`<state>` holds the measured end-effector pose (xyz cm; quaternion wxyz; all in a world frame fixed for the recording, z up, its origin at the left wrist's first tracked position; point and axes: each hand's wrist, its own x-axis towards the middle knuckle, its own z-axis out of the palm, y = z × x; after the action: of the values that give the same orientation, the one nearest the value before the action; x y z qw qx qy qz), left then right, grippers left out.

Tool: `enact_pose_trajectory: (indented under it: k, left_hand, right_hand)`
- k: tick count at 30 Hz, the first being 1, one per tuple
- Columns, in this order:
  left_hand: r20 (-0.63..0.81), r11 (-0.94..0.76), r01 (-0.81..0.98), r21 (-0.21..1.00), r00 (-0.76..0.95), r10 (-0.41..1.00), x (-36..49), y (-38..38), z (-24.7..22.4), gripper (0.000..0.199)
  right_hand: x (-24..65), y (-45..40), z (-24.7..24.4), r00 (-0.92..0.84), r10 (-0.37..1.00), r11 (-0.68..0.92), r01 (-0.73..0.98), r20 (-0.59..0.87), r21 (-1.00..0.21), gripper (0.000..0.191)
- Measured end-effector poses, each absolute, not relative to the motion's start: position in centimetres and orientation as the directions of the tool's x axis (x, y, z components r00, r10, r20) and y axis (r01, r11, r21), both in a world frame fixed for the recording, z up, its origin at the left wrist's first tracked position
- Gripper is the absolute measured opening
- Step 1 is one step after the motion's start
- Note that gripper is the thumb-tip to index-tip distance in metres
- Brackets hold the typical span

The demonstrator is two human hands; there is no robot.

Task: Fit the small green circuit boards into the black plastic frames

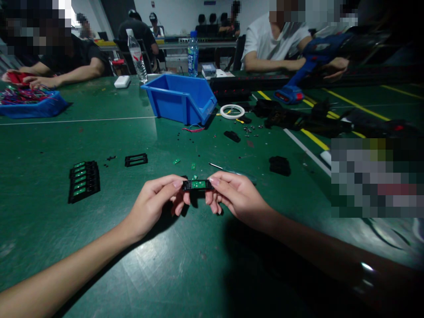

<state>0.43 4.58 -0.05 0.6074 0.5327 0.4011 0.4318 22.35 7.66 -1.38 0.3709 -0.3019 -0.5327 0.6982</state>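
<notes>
Between my two hands is a small black plastic housing with a green circuit board [199, 184] set in its middle. My left hand [162, 194] pinches its left end, thumb on top and fingers beneath. The right end is pinched the same way by my right hand [233, 194]. Just beyond the housing lie loose small green boards [193, 166] and a thin metal-tipped tool [216, 165], its rear part partly behind my right hand. A row of similar black housings with green boards [84, 180] rests to the left, near an open black frame [136, 160].
A blue bin [179, 99] stands ahead, with a roll of white tape [232, 111] and scattered screws [251, 129] to its right. Black parts [279, 165] lie right. Farther back are a blue cordless drill [298, 75], bottles [136, 57] and people seated across the table.
</notes>
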Motion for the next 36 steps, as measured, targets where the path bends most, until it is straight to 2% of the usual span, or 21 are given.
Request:
enact_pose_trajectory:
  k: [29, 36]
  left_hand:
    - [-0.034, 0.041, -0.017, 0.999, 0.328, 0.944, 0.21, 4.75, -0.2, 0.026]
    - [-0.02, 0.025, -0.013, 1.0, 0.307, 0.952, 0.47, 4.63, -0.05, 0.025]
  right_hand:
    - [22.51, 7.69, -1.39, -0.548, 0.835, -0.136, -0.126, -0.045, -0.983, 0.031]
    - [22.42, 7.71, -1.45, -0.536, 0.844, -0.137, -0.159, -0.031, -0.978, 0.029]
